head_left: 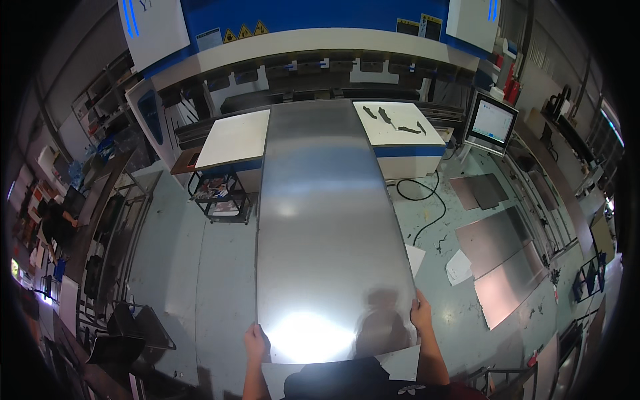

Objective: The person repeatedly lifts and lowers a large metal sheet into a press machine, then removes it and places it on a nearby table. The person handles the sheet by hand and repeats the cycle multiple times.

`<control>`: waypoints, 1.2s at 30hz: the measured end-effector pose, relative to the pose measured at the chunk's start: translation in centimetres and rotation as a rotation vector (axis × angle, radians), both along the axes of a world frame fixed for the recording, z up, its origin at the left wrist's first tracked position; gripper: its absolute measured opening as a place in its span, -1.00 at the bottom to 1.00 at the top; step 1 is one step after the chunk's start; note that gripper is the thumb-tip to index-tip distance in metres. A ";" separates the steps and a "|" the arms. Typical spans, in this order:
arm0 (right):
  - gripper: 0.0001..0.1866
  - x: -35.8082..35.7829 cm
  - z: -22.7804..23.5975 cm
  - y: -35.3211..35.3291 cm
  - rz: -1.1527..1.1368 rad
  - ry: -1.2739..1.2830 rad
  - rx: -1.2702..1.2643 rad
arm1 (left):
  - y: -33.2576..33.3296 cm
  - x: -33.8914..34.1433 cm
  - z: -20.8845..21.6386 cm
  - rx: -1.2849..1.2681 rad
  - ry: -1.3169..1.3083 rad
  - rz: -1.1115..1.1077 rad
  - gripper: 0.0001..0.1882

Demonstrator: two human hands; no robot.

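A long, shiny metal sheet (320, 240) stretches from in front of my body to the press brake (300, 43) at the back. Its far end lies between two white-topped support tables and reaches the machine's bed. My left hand (256, 341) is closed round the sheet's left edge near the close corner. On the opposite side, my right hand (421, 313) grips the right edge, a little farther up. The fingertips of both hands are partly hidden by the sheet.
The left support table (233, 139) has a black trolley (223, 197) beneath it. Dark tool-like pieces lie on the right support table (407, 137). A control screen (493, 121) stands at right, a black cable (443, 207) and flat metal sheets (497, 243) lie on the floor. A workbench (100, 193) runs along the left.
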State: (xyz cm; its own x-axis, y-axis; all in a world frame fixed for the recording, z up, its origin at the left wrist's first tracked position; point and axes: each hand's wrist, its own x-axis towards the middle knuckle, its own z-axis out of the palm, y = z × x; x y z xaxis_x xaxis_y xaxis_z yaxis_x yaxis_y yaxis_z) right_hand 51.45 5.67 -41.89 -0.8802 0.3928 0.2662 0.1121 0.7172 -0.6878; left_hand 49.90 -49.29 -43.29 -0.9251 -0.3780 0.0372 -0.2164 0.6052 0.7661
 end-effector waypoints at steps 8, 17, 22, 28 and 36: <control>-0.62 -2.5 2.5 -1.1 -0.130 -0.235 -0.265 | -0.6 -3.4 6.4 0.192 -0.156 -0.055 -0.60; -0.67 -3.7 3.9 0.8 -0.107 -0.218 -0.270 | -0.7 -3.5 3.5 0.290 -0.067 -0.093 -0.57; -0.66 -3.9 4.6 0.9 -0.110 -0.253 -0.355 | -1.2 -3.6 2.1 0.294 -0.093 -0.087 -0.57; -0.64 -4.2 4.8 2.1 -0.048 -0.303 -0.442 | -1.8 -3.7 1.2 0.346 -0.149 -0.038 -0.54; -0.61 -4.4 4.4 3.0 0.017 -0.292 -0.480 | -0.4 -3.9 2.4 0.379 -0.133 0.006 -0.56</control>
State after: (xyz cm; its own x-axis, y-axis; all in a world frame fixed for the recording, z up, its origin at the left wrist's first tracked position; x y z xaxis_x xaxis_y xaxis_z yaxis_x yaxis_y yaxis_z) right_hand 47.04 8.70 -37.50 -0.8977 0.3952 -0.1948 0.3381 0.3345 -0.8797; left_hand 45.96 -49.70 -40.87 -0.9104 -0.3469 -0.2256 -0.3311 0.2837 0.8999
